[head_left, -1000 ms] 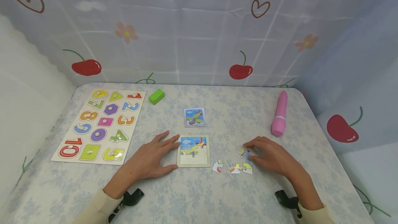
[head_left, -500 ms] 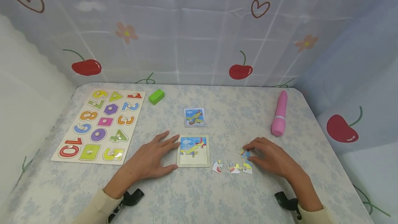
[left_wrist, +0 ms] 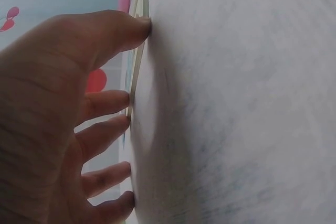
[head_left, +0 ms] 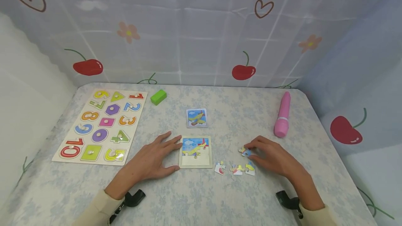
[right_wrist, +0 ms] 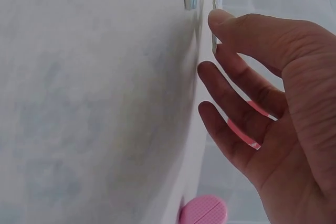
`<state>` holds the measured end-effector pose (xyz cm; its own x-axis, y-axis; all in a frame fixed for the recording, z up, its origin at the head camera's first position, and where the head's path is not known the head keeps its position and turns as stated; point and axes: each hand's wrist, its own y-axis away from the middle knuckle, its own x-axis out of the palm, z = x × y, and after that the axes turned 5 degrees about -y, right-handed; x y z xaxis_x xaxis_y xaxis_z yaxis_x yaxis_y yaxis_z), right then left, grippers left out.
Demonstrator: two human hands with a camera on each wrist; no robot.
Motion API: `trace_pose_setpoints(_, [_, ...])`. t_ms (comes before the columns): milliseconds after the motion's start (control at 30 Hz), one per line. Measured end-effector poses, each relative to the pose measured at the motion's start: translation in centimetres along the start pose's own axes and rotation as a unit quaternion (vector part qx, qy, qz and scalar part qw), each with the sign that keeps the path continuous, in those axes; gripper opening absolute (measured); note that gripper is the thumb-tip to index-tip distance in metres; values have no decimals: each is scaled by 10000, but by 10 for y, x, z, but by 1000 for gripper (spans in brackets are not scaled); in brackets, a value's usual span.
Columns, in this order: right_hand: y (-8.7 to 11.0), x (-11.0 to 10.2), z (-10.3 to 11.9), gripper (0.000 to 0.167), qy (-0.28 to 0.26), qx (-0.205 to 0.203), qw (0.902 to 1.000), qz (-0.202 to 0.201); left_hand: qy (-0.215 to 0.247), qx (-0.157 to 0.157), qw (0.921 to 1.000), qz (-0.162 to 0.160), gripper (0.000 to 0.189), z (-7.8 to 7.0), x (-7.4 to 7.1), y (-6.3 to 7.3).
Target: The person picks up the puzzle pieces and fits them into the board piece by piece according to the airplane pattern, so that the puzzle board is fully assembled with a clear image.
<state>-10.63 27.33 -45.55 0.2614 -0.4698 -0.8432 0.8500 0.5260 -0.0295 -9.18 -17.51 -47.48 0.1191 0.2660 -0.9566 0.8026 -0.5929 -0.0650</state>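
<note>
In the head view, a small puzzle tray (head_left: 196, 163) holds a partly assembled aeroplane jigsaw, its lower part bare. My left hand (head_left: 152, 158) lies spread at its left side, fingertips and thumb touching the edge; the left wrist view shows the tray's thin rim (left_wrist: 137, 61) against them. To the right, my right hand (head_left: 273, 156) pinches a jigsaw piece (head_left: 242, 151) between thumb and index finger. In the right wrist view that piece (right_wrist: 214, 44) stands edge-on, slightly above the table. Below it lie loose jigsaw pieces: one (head_left: 220, 167) near the tray, another (head_left: 237, 170), and a third (head_left: 250, 169).
A picture card (head_left: 196, 118) of the same aeroplane lies behind the tray. At the left is a number-and-shape peg board (head_left: 105, 143), with a green block (head_left: 158, 97) beyond its corner. A pink wand-shaped object (head_left: 282, 118) lies at the back right.
My right hand has shifted slightly left and away from me, bringing the pinched jigsaw piece with it off its earlier spot. The left hand stays at the tray.
</note>
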Motion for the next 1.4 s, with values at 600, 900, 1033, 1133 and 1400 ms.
trace_pose_setpoints(600, [-31, 3, 34, 34, -35, -378, 9991, 179, -15, -73, 9999, 102, 72, -1, 1, -2])
trace_pose_setpoints(900, [-53, 10, 50, 36, -8, -706, 9967, 404, -27, -38, 10000, 5, 72, -1, 1, -1])
trace_pose_setpoints(1033, [-61, 13, 58, 36, 33, -868, 9949, 515, -58, -11, 10000, -19, 73, 0, 2, -1])
trace_pose_setpoints(1133, [-65, 16, 62, 35, 77, -960, 9938, 558, -58, -15, 10000, 15, 73, 0, 2, -1])
trace_pose_setpoints(1400, [-73, 21, 69, 35, 157, -1130, 9917, 596, -72, -34, 10000, 60, 72, 0, 0, -1])
